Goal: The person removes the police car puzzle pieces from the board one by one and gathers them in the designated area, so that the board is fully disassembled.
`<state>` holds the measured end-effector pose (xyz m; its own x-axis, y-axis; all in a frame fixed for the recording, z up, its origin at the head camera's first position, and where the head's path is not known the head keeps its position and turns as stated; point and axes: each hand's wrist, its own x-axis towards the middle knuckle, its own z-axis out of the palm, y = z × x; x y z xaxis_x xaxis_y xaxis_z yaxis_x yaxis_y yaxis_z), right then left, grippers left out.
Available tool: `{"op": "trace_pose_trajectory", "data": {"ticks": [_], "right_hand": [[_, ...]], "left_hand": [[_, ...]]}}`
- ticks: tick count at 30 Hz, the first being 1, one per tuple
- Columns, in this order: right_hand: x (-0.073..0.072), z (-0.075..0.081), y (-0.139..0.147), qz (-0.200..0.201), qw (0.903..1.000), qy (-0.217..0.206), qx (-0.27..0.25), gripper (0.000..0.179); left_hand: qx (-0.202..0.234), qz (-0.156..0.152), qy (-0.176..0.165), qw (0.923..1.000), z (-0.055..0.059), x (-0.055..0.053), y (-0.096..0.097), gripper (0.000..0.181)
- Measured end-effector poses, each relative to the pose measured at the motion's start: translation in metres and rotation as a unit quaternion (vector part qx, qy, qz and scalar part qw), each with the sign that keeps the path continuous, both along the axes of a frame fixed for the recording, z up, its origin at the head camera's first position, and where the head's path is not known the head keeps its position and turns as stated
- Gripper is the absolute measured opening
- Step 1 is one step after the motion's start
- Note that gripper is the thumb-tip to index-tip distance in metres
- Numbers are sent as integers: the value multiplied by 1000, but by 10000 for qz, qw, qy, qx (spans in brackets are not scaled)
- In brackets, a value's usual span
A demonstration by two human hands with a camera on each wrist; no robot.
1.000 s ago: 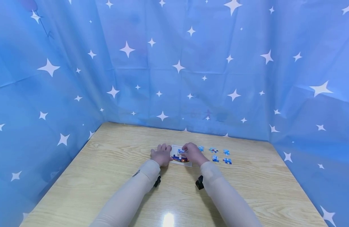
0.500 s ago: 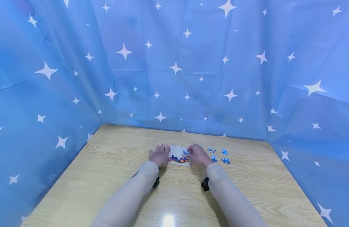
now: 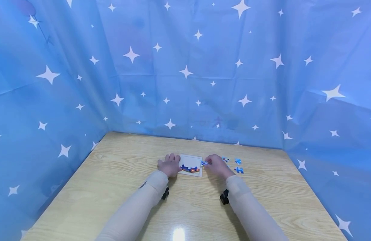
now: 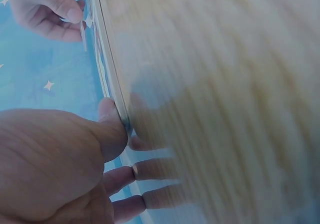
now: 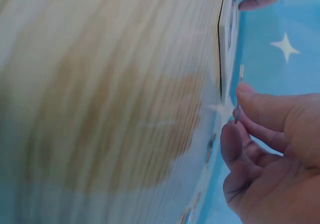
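A small puzzle board lies on the table, with joined pieces in dark blue and orange along its near side. At its left edge rests my left hand, fingers spread; in the left wrist view the thumb touches the board's edge and the other fingertips touch the tabletop. Just off the board's right edge, my right hand pinches a blue puzzle piece between thumb and fingers. The right wrist view shows that piece edge-on, raised above the table.
Several loose blue puzzle pieces lie right of the board, some partly hidden behind my right hand. A wooden table extends around them. A blue curtain with white stars hangs behind and on both sides.
My right hand has moved right with the pinched puzzle piece, from over the board to just beyond its right edge. My left hand has stayed at the board's left edge.
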<state>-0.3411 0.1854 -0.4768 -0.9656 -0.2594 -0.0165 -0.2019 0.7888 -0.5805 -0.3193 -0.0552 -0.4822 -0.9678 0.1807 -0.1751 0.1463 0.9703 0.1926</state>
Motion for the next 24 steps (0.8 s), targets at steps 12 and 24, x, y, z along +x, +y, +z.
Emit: {"op": "trace_pose_trajectory", "data": {"ticks": [12, 24], "right_hand": [[-3, -3, 18, -26, 9996, 137, 252, 16], [2, 2, 25, 157, 9995, 6, 291, 18]], "left_hand": [[-35, -26, 110, 9999, -17, -11, -1, 56], [-16, -27, 61, 10000, -15, -10, -1, 56]]}}
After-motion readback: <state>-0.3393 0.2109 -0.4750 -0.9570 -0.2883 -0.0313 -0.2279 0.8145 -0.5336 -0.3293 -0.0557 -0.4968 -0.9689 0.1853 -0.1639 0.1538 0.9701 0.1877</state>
